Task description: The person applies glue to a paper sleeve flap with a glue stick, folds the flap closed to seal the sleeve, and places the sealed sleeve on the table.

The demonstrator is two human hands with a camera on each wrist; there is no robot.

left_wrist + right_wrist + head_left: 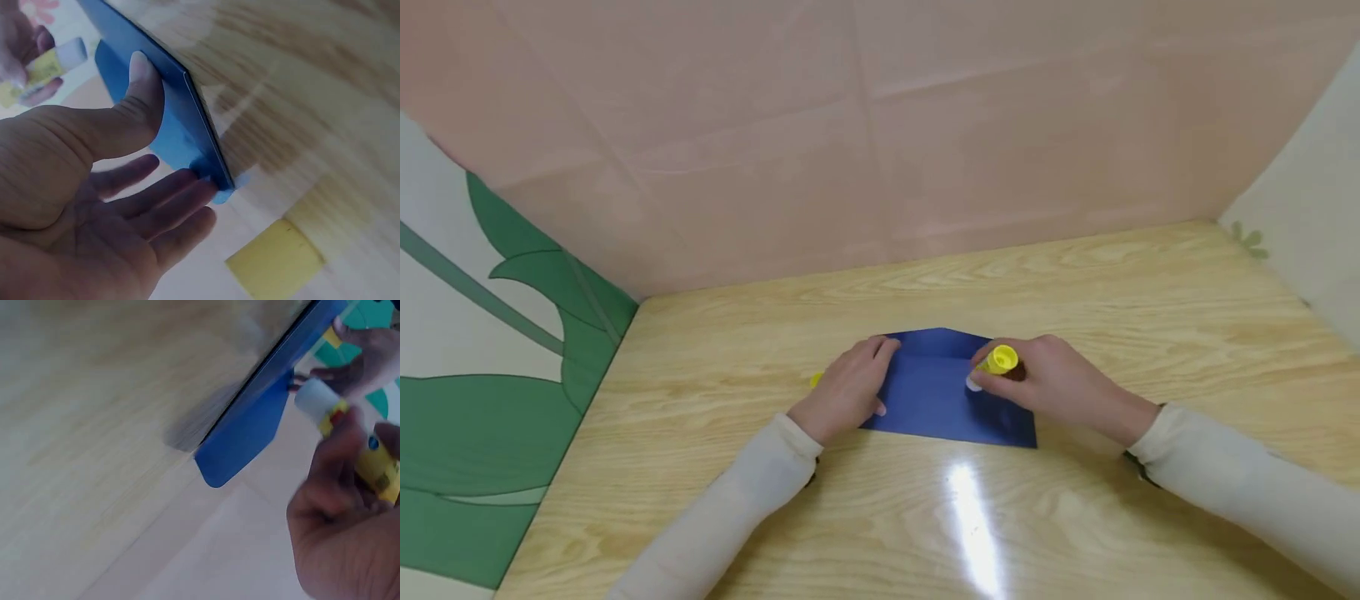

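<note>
A dark blue paper envelope [925, 392] lies on the wooden table, its pointed flap [942, 340] spread out at the far side. My left hand [848, 387] rests on the envelope's left end, the thumb [145, 87] on its face and the loosely extended fingers by the flap. In my right hand [1037, 375] is a yellow glue stick [375, 469], gripped between thumb and fingers. Its white tip [973, 383] points down at the envelope's right part, close over the paper. A yellow cap [275, 259] stands just left of my left hand, mostly hidden in the head view.
The wood-grain table [700, 433] runs back to a pink cloth backdrop [850, 150]. A panel with green leaf shapes [535, 350] borders the left side, and a pale panel [1307, 192] the right.
</note>
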